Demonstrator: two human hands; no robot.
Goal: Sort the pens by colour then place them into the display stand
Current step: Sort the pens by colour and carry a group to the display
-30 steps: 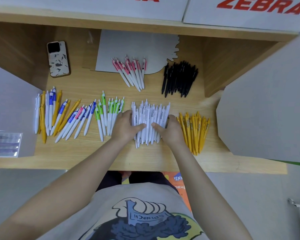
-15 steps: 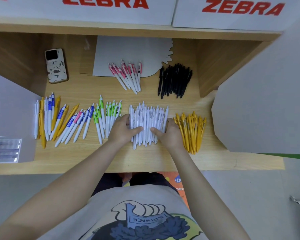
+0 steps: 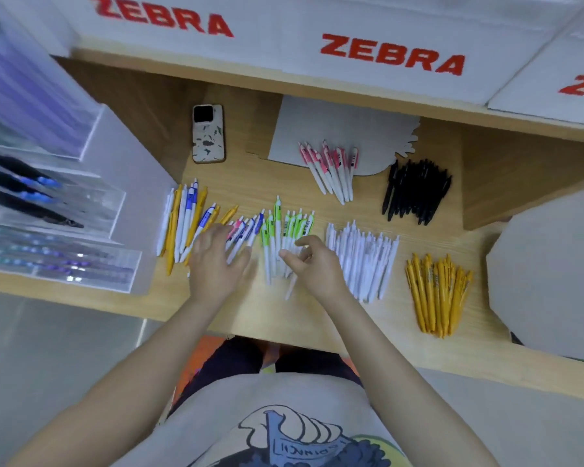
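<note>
Wooden desk [image 3: 317, 318], seen from above. Left hand [image 3: 216, 261]: fingers spread and nearly flat, lying on the near ends of the mixed pens [image 3: 196, 224], an unsorted fan of white, yellow and blue-clipped barrels with one pink clip among them. Right hand [image 3: 314, 269]: thumb and forefinger loosely curled over the green-clipped pens [image 3: 284, 230]; motion blur there, so cannot tell whether a pen is actually pinched. One white barrel pokes out below that hand toward the desk edge.

Sorted groups, each apart from its neighbours:
- white pens [image 3: 364, 257], just right of the right hand;
- yellow pens [image 3: 435, 294], further right, near the front edge;
- black pens [image 3: 415, 190], at the back right;
- pink-clipped pens [image 3: 331, 170], at the back centre, tops resting on a grey card sheet [image 3: 334, 126].

Display stand [image 3: 58, 210]: clear, stepped tiers at the desk's left end, close beside the mixed pens; dark and blue pens lie in its trays, detail blurred.

Phone [image 3: 208, 133]: face down at the back left, patterned case. Grey board [image 3: 550, 281] leaning in at the right end. White ZEBRA boxes [image 3: 385, 55] on the shelf overhanging the back of the desk.
</note>
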